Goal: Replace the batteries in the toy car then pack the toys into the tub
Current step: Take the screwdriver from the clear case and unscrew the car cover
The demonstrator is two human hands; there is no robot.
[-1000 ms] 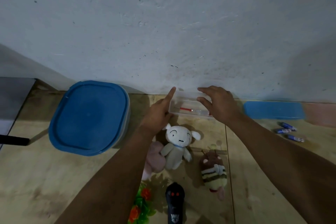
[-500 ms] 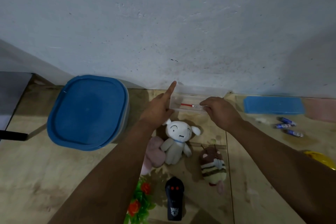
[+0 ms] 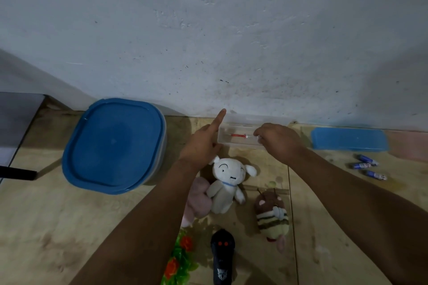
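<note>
Two hands reach to a clear plastic box [image 3: 240, 143] by the wall at 12 o'clock: left hand [image 3: 201, 142] grips its left end, thumb at the near edge and index finger straight along the far side, while right hand [image 3: 279, 140] has fingers curled down into the box's right end by a red screwdriver [image 3: 239, 135], though actual contact can't be made out. Tub with blue lid [image 3: 114, 146] sits shut at 10 o'clock; three batteries [image 3: 368, 166] and a blue lid [image 3: 349, 139] at 2 o'clock. White plush [image 3: 228, 180], pink plush [image 3: 199, 201], striped plush [image 3: 272, 216], black remote [image 3: 222, 257] and plastic flowers [image 3: 179, 261] lie around 6 o'clock.
</note>
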